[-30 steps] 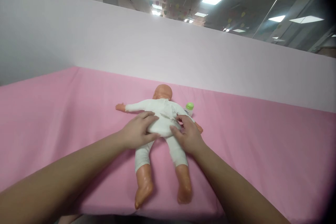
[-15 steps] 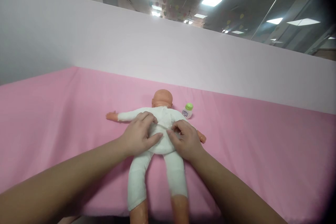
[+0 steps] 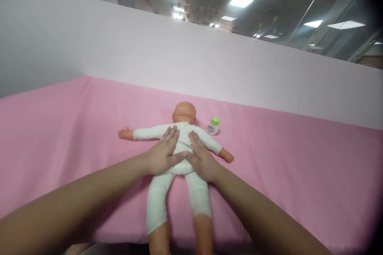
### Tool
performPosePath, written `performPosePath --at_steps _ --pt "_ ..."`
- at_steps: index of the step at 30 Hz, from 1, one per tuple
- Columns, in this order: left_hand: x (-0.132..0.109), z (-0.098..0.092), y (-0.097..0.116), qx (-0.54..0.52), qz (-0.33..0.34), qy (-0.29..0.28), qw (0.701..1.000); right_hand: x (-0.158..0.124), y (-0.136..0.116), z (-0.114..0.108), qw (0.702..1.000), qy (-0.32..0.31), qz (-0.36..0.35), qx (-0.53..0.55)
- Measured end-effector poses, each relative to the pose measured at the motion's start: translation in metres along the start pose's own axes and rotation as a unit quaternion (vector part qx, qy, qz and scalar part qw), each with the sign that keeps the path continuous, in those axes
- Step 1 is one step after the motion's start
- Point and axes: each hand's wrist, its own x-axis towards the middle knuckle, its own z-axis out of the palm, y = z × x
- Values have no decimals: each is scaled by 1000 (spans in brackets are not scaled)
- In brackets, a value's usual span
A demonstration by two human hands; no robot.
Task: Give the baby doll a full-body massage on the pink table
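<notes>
A baby doll (image 3: 184, 112) with a white cloth body lies face down, its bare head away from me and its arms spread out. My left hand (image 3: 164, 151) rests flat on the left side of the doll's back, fingers stretched toward the shoulder. On the right side of the back lies my right hand (image 3: 202, 157), also flat with fingers extended. The two thumbs meet or nearly meet over the lower back. Beside the doll's right-hand shoulder stands a small clear bottle (image 3: 212, 127) with a green cap and a printed label.
A pink sheet (image 3: 284, 159) covers the surface under the doll. Behind it rises a white padded wall (image 3: 191, 59), with glass panels and ceiling lights above. The doll's lower legs reach the near edge.
Both hands have gone from curled fingers at the cloth on the doll's back to lying flat, fingers straightened toward its shoulders. The doll's arms have shifted slightly.
</notes>
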Motion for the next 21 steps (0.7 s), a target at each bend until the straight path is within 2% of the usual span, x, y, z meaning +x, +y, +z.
performPosePath --at_steps 6,10,18,21 --pt "2 2 -2 -22 -13 -22 999 3 5 5 1000 1 -9 -9" --pt "2 2 0 -14 -16 -14 1000 5 4 8 999 16 -20 -26" --pt "-4 -6 15 -9 -14 110 994 1 -5 0 994 108 -4 -27" --pt "-9 -12 21 -16 36 150 988 0 -3 -4 991 137 -1 -9"
